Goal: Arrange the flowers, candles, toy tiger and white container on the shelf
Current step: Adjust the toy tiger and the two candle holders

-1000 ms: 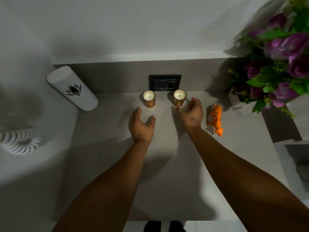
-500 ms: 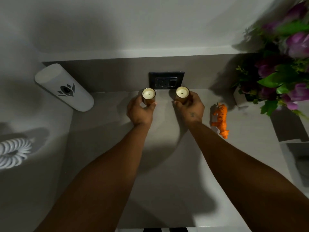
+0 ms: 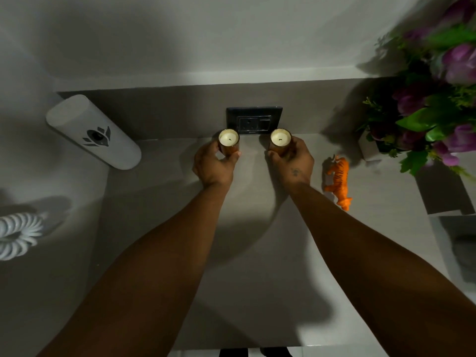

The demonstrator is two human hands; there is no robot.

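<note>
Two small gold candles stand at the back of the grey shelf [image 3: 257, 253], in front of a dark wall socket. My left hand [image 3: 213, 166] is wrapped around the left candle [image 3: 228, 140]. My right hand [image 3: 292, 161] grips the right candle [image 3: 280, 139]. An orange toy tiger [image 3: 338, 180] stands just right of my right wrist. Purple flowers with green leaves [image 3: 438, 104] in a white pot fill the far right corner. The white container [image 3: 92, 131], a tall cylinder with a black flower mark, stands at the back left corner.
A dark socket plate [image 3: 253, 120] sits on the back wall right behind the candles. A white coiled object [image 3: 18, 234] lies off the shelf at the far left. A lower grey recess [image 3: 456, 243] drops away at the right edge.
Both hands moved forward from open, just short of the candles, and closed around them, one each. The candles stay near the socket.
</note>
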